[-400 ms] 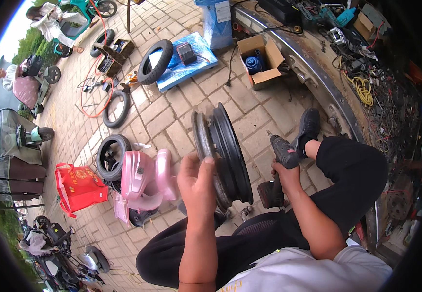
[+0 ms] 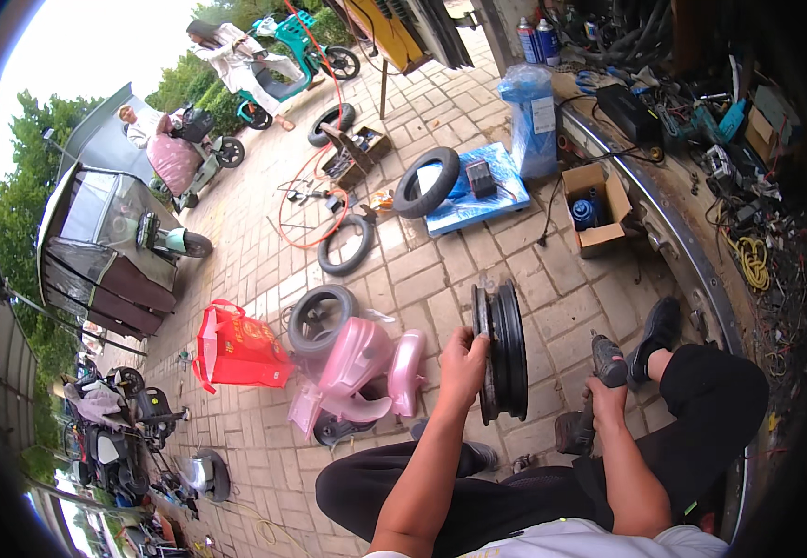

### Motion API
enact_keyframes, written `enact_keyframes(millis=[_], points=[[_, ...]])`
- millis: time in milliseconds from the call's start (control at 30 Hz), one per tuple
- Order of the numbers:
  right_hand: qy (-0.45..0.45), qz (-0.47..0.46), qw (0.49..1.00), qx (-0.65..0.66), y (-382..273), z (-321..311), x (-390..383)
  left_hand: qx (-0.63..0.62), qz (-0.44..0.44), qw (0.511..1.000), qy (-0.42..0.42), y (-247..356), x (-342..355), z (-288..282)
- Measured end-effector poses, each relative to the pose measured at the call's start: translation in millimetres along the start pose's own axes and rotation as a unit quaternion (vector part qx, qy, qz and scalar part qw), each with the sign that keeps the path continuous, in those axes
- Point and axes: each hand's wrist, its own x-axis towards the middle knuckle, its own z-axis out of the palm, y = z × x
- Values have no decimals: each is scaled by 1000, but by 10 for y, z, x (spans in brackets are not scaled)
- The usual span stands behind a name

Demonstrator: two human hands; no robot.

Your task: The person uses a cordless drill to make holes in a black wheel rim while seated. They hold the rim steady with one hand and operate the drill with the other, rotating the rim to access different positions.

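Observation:
My left hand is closed on the near-left edge of a black wheel rim. The rim stands on edge, lifted in front of my knees, with no tyre on it. In my right hand is a dark cordless drill, its bit pointing away from me toward the upper left. The drill's battery base hangs beside my right leg. Bit and rim are apart.
Left of the rim lie pink plastic scooter panels, a tyre and a red bag. Farther off are a blue-wrapped board with another tyre, a cardboard box and a tool tray. Two people sit on scooters.
The view has swung left and up, so the scene appears shifted right and lower. The rim looks farther away in my left hand; the drill stays in my right.

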Motion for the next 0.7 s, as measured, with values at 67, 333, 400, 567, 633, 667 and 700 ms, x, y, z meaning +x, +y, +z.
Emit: enact_keyframes(millis=[67, 333, 400, 567, 633, 667, 700], points=[[-59, -92, 993, 51, -174, 35, -131, 79, -12, 997, 16, -105, 38, 23], [-280, -192, 933, -120, -815, -199, -805, 105, 138, 982, 73, -457, -117, 115], [-284, -156, 930, -171, -834, -185, -900, 135, 141, 978, 79, -494, -170, 126], [-292, -236, 904, -203, -830, -68, -1026, 134, 211, 965, 74, -525, -266, 228], [-263, -230, 916, -198, -854, 9, -1028, 155, 197, 966, 69, -539, -297, 245], [-260, -247, 917, -175, -877, 57, -1015, 161, 189, 966, 67, -548, -315, 247], [-242, -243, 921, -187, -919, 118, -962, 159, 185, 968, 58, -558, -331, 251]])
